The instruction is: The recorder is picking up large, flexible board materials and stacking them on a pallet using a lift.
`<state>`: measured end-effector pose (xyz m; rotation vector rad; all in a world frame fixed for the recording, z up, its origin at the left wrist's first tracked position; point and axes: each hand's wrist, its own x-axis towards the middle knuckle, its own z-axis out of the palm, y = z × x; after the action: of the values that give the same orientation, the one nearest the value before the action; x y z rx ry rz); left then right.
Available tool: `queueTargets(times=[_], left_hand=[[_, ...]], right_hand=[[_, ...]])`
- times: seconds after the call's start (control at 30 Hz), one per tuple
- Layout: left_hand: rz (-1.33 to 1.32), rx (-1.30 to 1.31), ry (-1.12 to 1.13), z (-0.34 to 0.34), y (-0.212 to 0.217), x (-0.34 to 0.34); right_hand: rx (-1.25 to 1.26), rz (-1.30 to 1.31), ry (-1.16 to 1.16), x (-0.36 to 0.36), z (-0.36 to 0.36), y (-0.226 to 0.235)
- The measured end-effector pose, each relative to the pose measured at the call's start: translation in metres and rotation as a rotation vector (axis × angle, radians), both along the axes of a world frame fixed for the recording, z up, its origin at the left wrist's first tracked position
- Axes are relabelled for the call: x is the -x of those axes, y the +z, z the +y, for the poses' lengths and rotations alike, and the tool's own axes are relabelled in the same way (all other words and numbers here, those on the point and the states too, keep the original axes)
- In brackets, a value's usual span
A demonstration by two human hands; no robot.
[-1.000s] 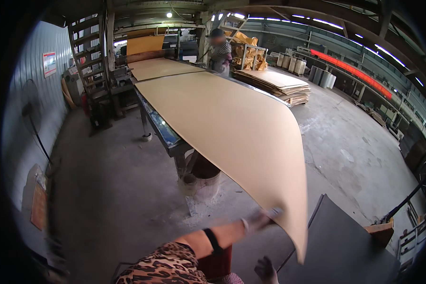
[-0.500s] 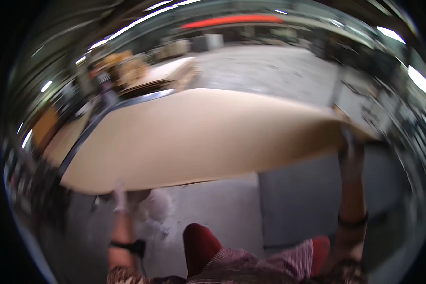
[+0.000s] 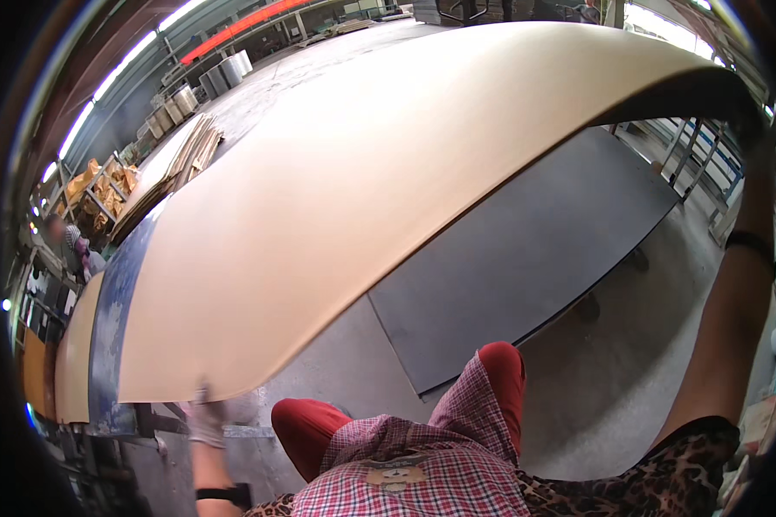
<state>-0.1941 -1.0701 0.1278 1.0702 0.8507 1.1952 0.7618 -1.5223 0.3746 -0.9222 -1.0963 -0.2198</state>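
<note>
A large, thin, tan sheet [image 3: 345, 198] spans the view in front of me, bowed upward toward the right. My left hand [image 3: 207, 422], in a pale glove, pinches its near left edge with the thumb on top. At the far right my raised right hand [image 3: 750, 129] grips the sheet's curled end; shadow hides most of its fingers. The sheet's left end rests by a worn blue metal strip [image 3: 116, 319], with another tan piece [image 3: 76, 353] beyond it. Below the raised part lies a flat dark grey panel [image 3: 526, 258].
Wheels show under the grey panel's near edge. A pile of boards [image 3: 168, 172] stands at the back left, near a person [image 3: 82, 254] in a striped head covering. Grey cylinders [image 3: 224, 76] stand farther back. Metal railings [image 3: 698, 155] rise at the right.
My view has swung to the right and steadied. My right hand has gone up and outward, lifting and bending the sheet's right end. My left hand keeps its hold on the near edge.
</note>
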Motion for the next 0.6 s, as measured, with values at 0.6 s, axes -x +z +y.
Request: queueTargets(times=[0.6], left_hand=[[0.118, 0.401, -1.399, -0.165, -0.125, -0.468]], right_hand=[[0.499, 1.242, -0.262, 0.216, 0.083, -0.551]])
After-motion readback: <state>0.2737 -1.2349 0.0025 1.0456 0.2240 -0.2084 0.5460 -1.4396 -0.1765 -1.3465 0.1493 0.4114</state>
